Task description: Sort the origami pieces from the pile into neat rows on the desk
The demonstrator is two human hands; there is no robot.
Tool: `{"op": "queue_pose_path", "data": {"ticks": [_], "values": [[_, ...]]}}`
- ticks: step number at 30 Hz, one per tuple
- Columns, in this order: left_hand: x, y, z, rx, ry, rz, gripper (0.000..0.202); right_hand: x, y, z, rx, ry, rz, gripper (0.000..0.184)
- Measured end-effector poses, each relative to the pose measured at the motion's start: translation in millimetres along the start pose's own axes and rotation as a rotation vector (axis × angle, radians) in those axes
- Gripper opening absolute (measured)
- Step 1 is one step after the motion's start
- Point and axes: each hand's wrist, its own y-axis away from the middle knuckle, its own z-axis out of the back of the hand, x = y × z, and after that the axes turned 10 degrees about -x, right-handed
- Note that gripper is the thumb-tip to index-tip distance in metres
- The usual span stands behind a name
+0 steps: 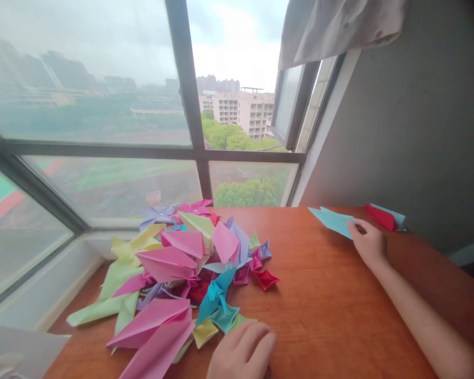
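Note:
My right hand (pixel 369 243) pinches the tail end of a light blue paper plane (pixel 332 221), its nose pointing left above the far right of the table. Just beyond that hand lie a red paper plane (pixel 380 217) and another light blue folded piece. My left hand (pixel 243 351) rests at the table's near edge with its fingers curled under; nothing shows in it. Beside it are a green folded paper piece, partly hidden, and a yellow paper piece (pixel 205 332). Left of the hand spreads a heap of folded paper, with a large pink paper plane (pixel 154 329) nearest and a blue folded piece (pixel 217 295).
The brown wooden table (pixel 312 310) stands against a window with a grey frame (pixel 197 152). One pane is open at the right, below a hanging grey cloth (pixel 335 29). A grey wall (pixel 411 121) borders the right side. A red folded piece (pixel 266 279) lies at the heap's edge.

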Motion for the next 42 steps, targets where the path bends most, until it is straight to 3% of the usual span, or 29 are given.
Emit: {"op": "queue_pose_path", "data": {"ticks": [2,3,5,8,13,16,20,28,34,42], "values": [[-1.1,-15.8,25.9,-0.010,-0.132,-0.016,0.029,38.8,23.4,4.7,0.084,-0.101,0.063,0.036],[-0.1,-24.8,40.5,-0.030,-0.192,0.038,0.030,59.6,34.5,7.8,0.135,-0.170,0.101,0.035],[6.6,-42.7,69.2,0.035,-0.290,0.142,0.034,101.0,53.2,14.8,0.211,-0.294,0.157,0.032],[27.7,-63.7,100.5,0.158,-0.395,0.232,0.020,157.1,72.6,24.4,0.277,-0.461,0.201,0.026],[71.3,-76.4,118.7,0.365,-0.439,0.275,0.024,227.7,100.3,33.2,0.332,-0.728,0.272,0.016],[92.7,-74.8,121.2,0.411,-0.446,0.252,0.021,255.5,119.1,31.0,0.455,-0.836,0.318,0.015],[118.8,-70.3,121.0,0.391,-0.490,0.264,0.019,271.8,135.5,16.9,0.623,-0.835,0.339,0.019],[157.7,-68.3,121.8,0.275,-0.494,0.343,0.028,258.6,118.2,-1.9,0.539,-0.595,0.339,0.023],[178.6,-78.6,120.2,0.216,-0.476,0.408,0.036,257.7,104.6,9.4,0.386,-0.477,0.526,0.023],[183.1,-88.9,102.7,0.183,-0.332,0.394,0.042,308.3,103.6,41.3,0.241,-0.319,0.850,0.026]]}}
